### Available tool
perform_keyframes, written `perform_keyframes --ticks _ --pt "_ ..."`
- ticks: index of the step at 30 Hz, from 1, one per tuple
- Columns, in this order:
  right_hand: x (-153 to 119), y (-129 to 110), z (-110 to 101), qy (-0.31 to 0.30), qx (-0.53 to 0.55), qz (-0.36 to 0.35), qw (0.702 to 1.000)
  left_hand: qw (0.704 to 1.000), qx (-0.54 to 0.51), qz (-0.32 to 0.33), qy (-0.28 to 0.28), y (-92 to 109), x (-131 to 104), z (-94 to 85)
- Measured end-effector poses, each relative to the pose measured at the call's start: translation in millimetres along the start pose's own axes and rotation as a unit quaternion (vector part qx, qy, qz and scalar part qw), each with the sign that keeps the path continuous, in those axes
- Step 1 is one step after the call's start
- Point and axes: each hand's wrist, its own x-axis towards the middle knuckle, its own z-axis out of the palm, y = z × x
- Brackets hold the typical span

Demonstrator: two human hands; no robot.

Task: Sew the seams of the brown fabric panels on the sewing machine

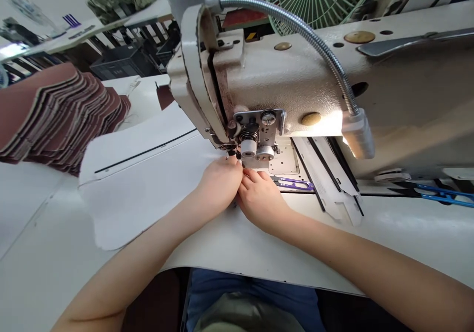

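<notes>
A large white fabric panel [148, 193] with a black strip [144, 150] along it lies on the table, its right end under the head of a sewing machine [266, 75]. My left hand [221, 184] rests on that end with its fingers curled in close by the needle area. Against it sits my right hand [261, 196], fingers bent together just in front of the presser foot. The fingertips of both hands meet there. What they pinch, if anything, is hidden. Purple thread snips [294, 183] lie just right of my right hand.
Stacked reddish-brown padded pieces [62, 114] stand at the left. White strips with black edging [326, 174] lie right of the needle plate, with blue-handled snips [440, 193] farther right. A lamp [357, 132] on a flexible neck hangs over the bed. Behind is a green fan [314, 1].
</notes>
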Motion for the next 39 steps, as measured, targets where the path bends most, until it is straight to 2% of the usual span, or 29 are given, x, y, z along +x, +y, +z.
perform_keyframes --ticks 4,7,11,15,21,26,33,39 --pt "-6 -1 0 0.025 0.007 -0.027 0.999 0.999 0.008 0.036 0.035 -16 -17 0.6" --pt "-8 -2 0 0.012 0.017 -0.046 0.999 0.997 0.01 0.057 0.04 -25 -28 3.5" --pt "-6 -3 -1 -0.024 0.027 -0.039 0.999 0.997 -0.026 0.062 0.045 -20 -27 9.4" --pt "-2 -2 -2 -0.026 0.027 -0.019 0.999 0.997 -0.04 0.045 0.044 -14 -20 11.1" --pt "1 0 4 0.008 0.026 -0.005 1.0 0.997 -0.055 0.026 0.052 -19 -13 18.5" --pt "4 0 10 0.047 0.035 0.01 0.998 0.994 -0.067 0.031 0.082 -22 -7 26.6" --pt "2 8 4 0.103 0.136 -0.003 0.985 0.989 -0.105 0.03 0.096 -24 -4 32.4" --pt "-1 13 2 0.15 0.215 0.03 0.965 0.971 -0.145 0.051 0.181 -26 -4 54.8"
